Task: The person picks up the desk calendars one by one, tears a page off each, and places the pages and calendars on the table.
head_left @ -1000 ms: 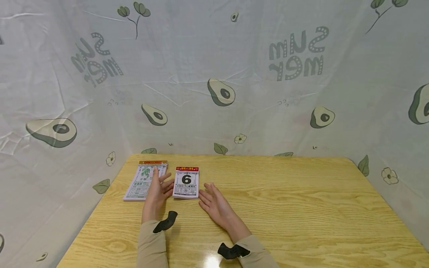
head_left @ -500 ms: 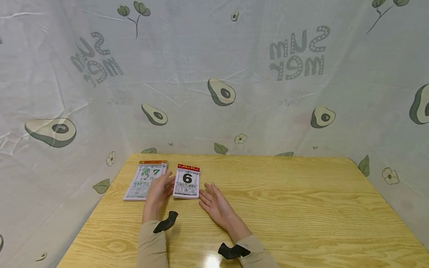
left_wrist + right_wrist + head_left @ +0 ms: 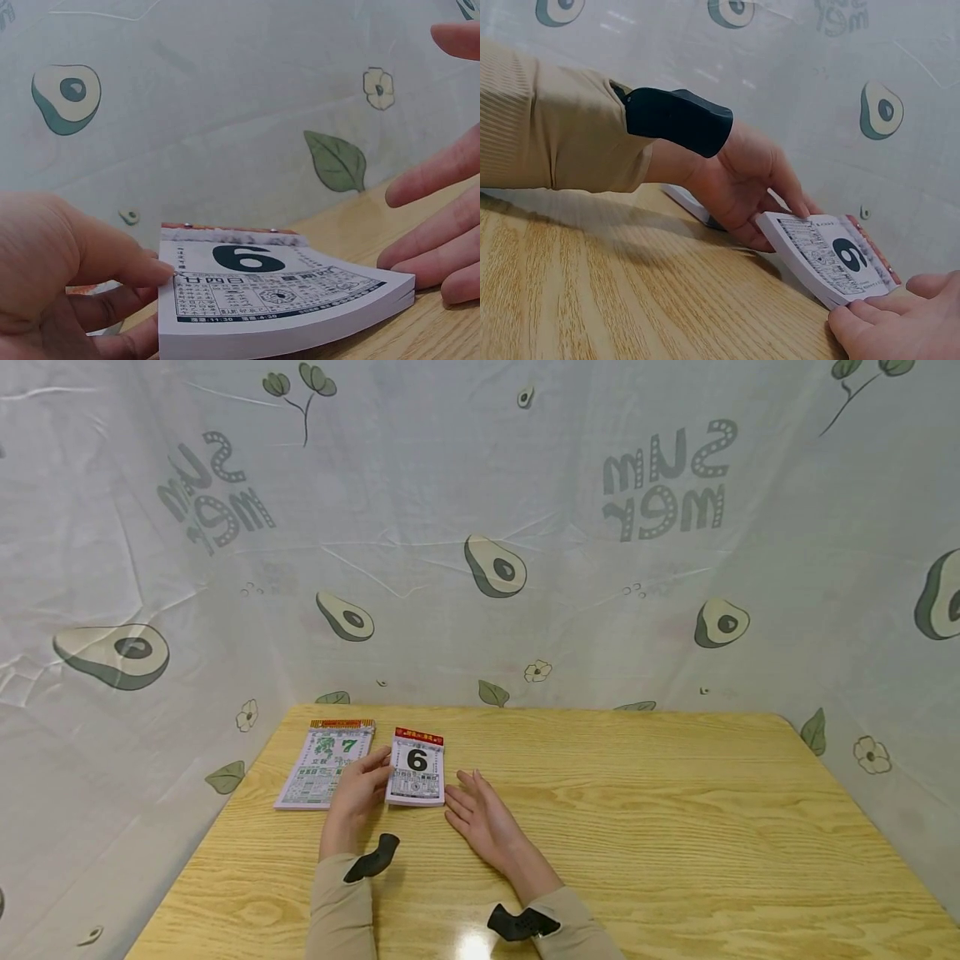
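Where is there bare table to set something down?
Free: yellow wood-grain tabletop right of the right grip, back to the pale avocado-print sheet. Crowded: left, where the left grip pinches the red-topped white paper calendar beside a larger green-printed paper calendar.

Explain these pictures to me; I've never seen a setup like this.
There is no machine hand here, just a person's two bare hands. The wide picture comes from a camera worn on the head, looking forward and down; the other two come from cameras on the left and right wrists. On the wooden table are two paper calendars: a larger calendar with a green 7, and a smaller calendar with a black 6. The left hand pinches the smaller one by its left edge, thumb on top. The right hand is open beside its right edge.
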Demonstrator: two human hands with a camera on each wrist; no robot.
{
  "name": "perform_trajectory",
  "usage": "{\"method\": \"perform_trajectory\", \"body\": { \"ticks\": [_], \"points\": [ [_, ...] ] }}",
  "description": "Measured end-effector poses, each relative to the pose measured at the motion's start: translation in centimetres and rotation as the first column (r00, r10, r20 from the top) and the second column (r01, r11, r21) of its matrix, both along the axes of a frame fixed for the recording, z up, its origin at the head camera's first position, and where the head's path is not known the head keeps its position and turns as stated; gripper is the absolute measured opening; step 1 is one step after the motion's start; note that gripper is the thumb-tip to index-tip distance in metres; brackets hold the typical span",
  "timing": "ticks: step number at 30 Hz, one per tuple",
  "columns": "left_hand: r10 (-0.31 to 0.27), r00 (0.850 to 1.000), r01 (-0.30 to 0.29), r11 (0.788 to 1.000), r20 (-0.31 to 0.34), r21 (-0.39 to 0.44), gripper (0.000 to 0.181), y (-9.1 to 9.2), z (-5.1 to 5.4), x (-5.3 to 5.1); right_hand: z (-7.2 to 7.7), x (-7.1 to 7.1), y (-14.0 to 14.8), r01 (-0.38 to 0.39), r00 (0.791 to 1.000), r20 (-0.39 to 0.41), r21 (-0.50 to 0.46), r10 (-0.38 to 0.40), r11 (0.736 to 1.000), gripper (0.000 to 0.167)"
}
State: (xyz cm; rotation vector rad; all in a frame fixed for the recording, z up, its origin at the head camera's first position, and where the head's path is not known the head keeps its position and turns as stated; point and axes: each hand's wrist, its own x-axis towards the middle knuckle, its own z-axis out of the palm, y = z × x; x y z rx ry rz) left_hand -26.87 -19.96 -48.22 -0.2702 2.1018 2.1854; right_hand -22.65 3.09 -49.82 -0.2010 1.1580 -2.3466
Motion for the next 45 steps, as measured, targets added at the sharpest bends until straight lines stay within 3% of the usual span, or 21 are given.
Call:
{"method": "perform_trajectory", "body": {
  "ticks": [15,30,39,45],
  "points": [
    [0.026,1.000,-0.026,0.999,-0.003,0.023,0.051,0.0,-0.3,0.0,0.2,0.0,0.0,0.010,1.000,-0.007,0.014,-0.010,1.000,0.070],
    [0.014,0.999,-0.008,0.991,-0.043,0.131,0.051,0.8,0.9,-0.1,0.9,-0.1,0.7,0.142,0.990,-0.017,0.005,-0.142,0.990,0.067],
    [-0.007,0.997,0.021,0.978,-0.070,0.207,0.052,2.7,1.5,-0.5,1.6,-0.3,0.9,0.269,0.962,0.037,0.037,-0.270,0.963,0.062],
    [-0.034,0.996,0.055,0.968,-0.088,0.244,0.053,4.1,1.8,-0.7,1.8,-0.6,1.4,0.363,0.929,0.076,0.023,-0.363,0.932,0.039]
  ]
}}
